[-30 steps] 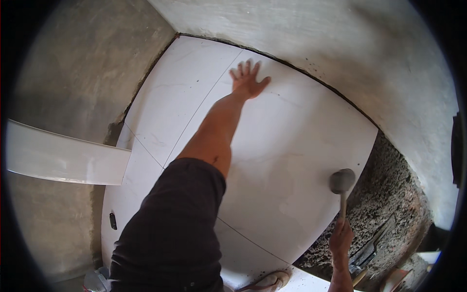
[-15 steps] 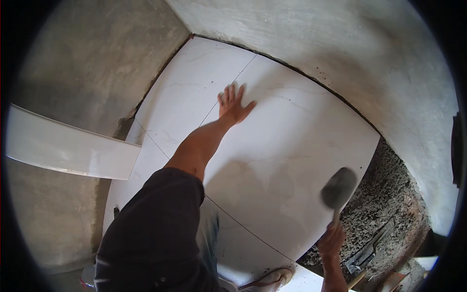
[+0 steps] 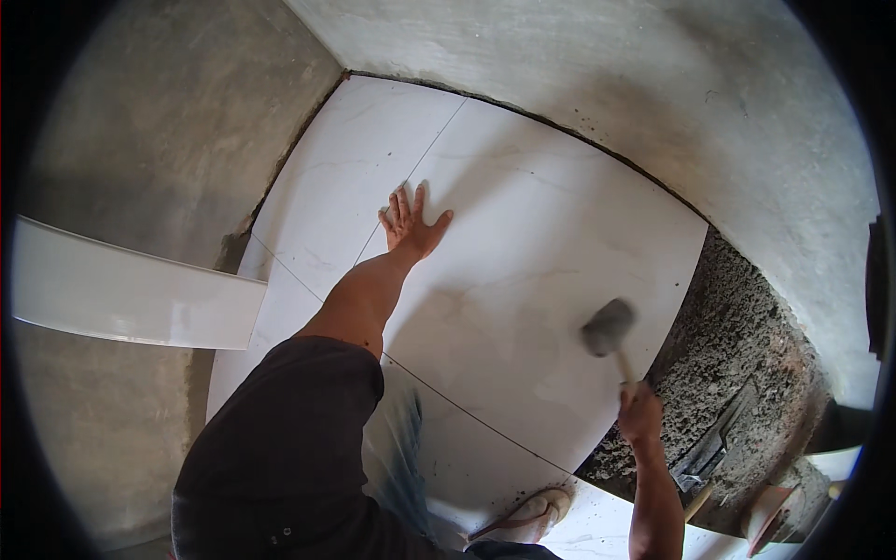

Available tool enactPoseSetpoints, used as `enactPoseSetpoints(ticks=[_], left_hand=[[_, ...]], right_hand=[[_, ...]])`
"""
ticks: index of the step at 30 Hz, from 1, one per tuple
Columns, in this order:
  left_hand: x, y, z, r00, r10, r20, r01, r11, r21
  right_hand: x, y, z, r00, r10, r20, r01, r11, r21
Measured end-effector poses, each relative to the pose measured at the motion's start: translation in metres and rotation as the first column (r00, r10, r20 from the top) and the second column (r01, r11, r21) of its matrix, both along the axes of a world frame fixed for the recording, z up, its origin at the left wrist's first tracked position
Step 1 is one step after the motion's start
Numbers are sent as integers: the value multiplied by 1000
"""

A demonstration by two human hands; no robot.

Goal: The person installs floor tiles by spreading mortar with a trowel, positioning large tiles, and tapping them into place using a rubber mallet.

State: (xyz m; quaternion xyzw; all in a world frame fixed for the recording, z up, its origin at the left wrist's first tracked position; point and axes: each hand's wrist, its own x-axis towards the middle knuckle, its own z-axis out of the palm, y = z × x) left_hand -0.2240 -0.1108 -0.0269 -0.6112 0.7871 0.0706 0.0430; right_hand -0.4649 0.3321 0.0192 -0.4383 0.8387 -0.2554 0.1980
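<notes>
Grey walls (image 3: pixel 616 47) border white tiles (image 3: pixel 551 224), left fingers (image 3: pixel 419 196) spread on them, right fingers (image 3: pixel 632 398) clenched round a mallet (image 3: pixel 609 327).

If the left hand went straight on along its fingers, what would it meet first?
Likely the far wall; before that the left hand has only white tiles ahead. Depth is hard to judge here.

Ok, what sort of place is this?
Probably a room under construction: white tiles lie beside bare walls, rough mortar-like bedding is exposed next to them, and the right hand grips a mallet.
</notes>
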Motion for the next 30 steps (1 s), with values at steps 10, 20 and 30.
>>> enactPoseSetpoints(ticks=[10,20,30], left_hand=[[3,1,-1,1000,10,9,-10,1000,20],[3,3,2,999,31,35,-32,999,17],[166,77,-9,993,113,43,-113,994,1]], right_hand=[[-20,4,-8,974,-225,-15,225,961,158],[-38,-2,-3,952,-305,15,302,948,96],[0,6,-11,948,-278,153,269,960,73]])
